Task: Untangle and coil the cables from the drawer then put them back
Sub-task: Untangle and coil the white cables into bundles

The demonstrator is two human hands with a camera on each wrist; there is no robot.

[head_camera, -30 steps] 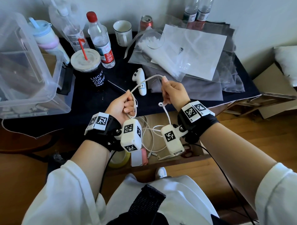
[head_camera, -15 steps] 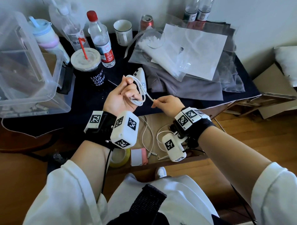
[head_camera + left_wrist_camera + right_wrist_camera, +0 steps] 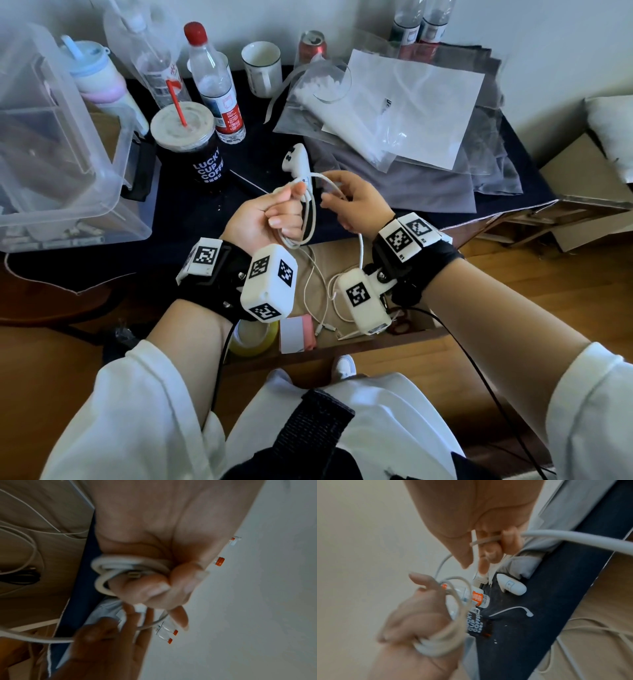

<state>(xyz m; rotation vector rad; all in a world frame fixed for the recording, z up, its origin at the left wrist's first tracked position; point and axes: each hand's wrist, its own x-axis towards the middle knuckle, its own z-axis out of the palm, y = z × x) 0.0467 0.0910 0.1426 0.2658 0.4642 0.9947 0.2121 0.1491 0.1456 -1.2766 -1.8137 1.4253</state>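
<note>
Winding has moved on: since a moment ago the right hand (image 3: 356, 202) has swung from below the left hand (image 3: 263, 219) up and over it, laying another turn on the white cable (image 3: 310, 219). The left hand's curled fingers grip the growing coil; the right pinches the free run, which trails down into the open drawer (image 3: 346, 253) under the bench (image 3: 191, 205), where more loose cables (image 3: 318, 291) lie. Coiling looks partway done.
</note>
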